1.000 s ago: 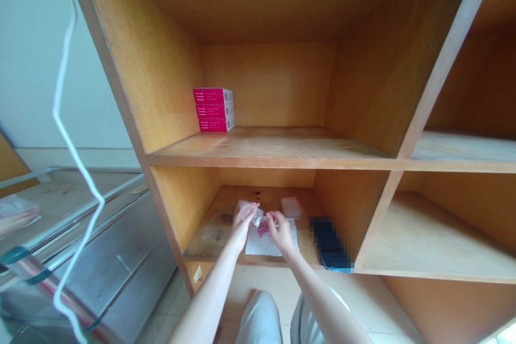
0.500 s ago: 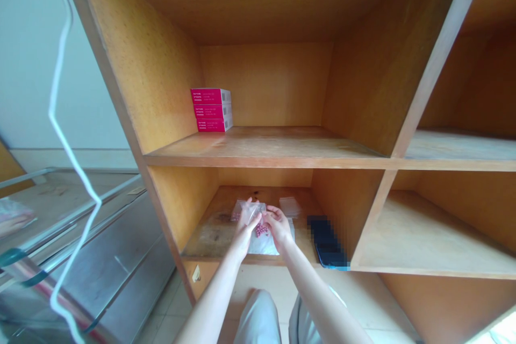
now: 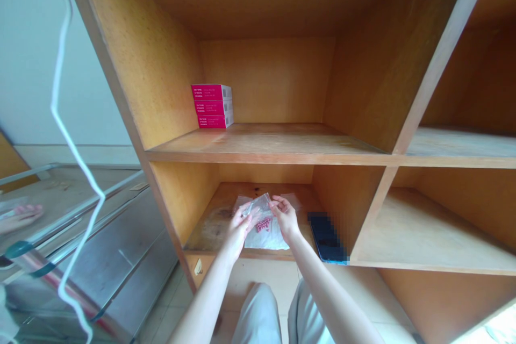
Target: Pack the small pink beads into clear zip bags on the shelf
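Note:
A small clear plastic bag [image 3: 260, 204] is held up between my hands in the lower shelf compartment. My left hand [image 3: 241, 226] grips its left side, thumb across the front. The fingers of my right hand [image 3: 285, 217] are pinched at the bag's upper right edge. Just below the bag, a cluster of pink beads [image 3: 263, 224] lies on a white sheet-like thing [image 3: 266, 241], whether cloth or plastic I cannot tell. Another clear bag [image 3: 240, 202] lies behind my left hand, partly hidden. One more [image 3: 293, 200] shows behind my right hand.
A dark, partly pixelated phone-like object [image 3: 328, 239] lies at the right of the lower shelf [image 3: 205, 231]. Three stacked pink boxes [image 3: 212, 107] stand on the upper shelf. To the left, a white cable [image 3: 74, 153] hangs before a metal-framed table [image 3: 133, 220], where another person's hand [image 3: 22, 217] appears.
The clear bag has been tilted, its right end raised, and my hands have moved slightly apart. More of the pink beads shows. At far left, the other person's hand has come into clearer view.

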Demonstrator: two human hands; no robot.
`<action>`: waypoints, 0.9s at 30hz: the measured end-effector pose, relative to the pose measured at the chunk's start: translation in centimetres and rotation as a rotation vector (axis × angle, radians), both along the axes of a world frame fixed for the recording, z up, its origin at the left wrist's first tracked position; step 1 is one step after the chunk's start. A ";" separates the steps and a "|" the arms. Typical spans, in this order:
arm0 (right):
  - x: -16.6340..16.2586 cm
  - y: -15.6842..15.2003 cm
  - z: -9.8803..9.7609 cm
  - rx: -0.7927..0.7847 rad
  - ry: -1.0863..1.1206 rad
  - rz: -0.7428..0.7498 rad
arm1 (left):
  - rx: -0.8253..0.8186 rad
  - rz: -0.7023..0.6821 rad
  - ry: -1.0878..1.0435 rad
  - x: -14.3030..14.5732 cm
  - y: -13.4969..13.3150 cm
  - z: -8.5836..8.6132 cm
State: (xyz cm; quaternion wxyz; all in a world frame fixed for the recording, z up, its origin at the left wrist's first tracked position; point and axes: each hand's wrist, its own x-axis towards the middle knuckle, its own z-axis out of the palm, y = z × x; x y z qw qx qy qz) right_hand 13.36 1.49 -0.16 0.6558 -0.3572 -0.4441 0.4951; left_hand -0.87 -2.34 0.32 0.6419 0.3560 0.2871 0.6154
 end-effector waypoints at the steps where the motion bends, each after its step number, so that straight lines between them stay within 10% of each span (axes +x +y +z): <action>1: 0.1 0.1 0.2 0.004 -0.014 -0.001 | -0.006 -0.012 0.006 -0.2 0.0 0.0; 13: 0.8 -0.3 0.4 0.108 -0.304 0.270 | -0.001 -0.008 0.374 -0.8 2.4 0.1; 27: 0.4 -1.7 -1.4 -0.091 -0.160 0.147 | -0.046 0.079 0.255 0.5 1.7 -0.9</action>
